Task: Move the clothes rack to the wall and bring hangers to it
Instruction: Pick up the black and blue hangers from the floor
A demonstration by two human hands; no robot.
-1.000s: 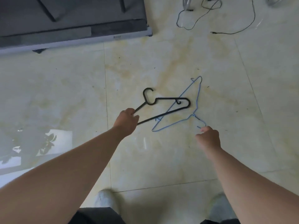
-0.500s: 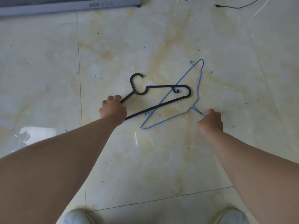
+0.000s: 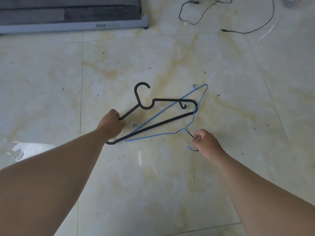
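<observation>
The left hand (image 3: 110, 124) is clenched around one arm of the black hanger (image 3: 163, 121), gripping the bar just below the neck, so the fist hides that stretch. The right hand (image 3: 205, 142) pinches the twisted neck of the blue wire hanger (image 3: 160, 116) between its fingertips, with the wire hook curling out under the palm.

Taking the black hanger as landmark: its hook points away from the person, its long bottom bar runs slantwise from beside the left wrist to the far rounded end. The blue wire hanger lies across it, one wire passing over the black top bar and bottom bar, so the two are interlaced. Whether either is lifted clear of the floor (image 3: 170, 184) cannot be told.

Beyond the black hanger's hook, well apart, stands a grey platform base (image 3: 73, 26) with lettering on its edge. To the right of that, a thin black cable (image 3: 247, 32) loops over the marbled tiles. No container is in view.
</observation>
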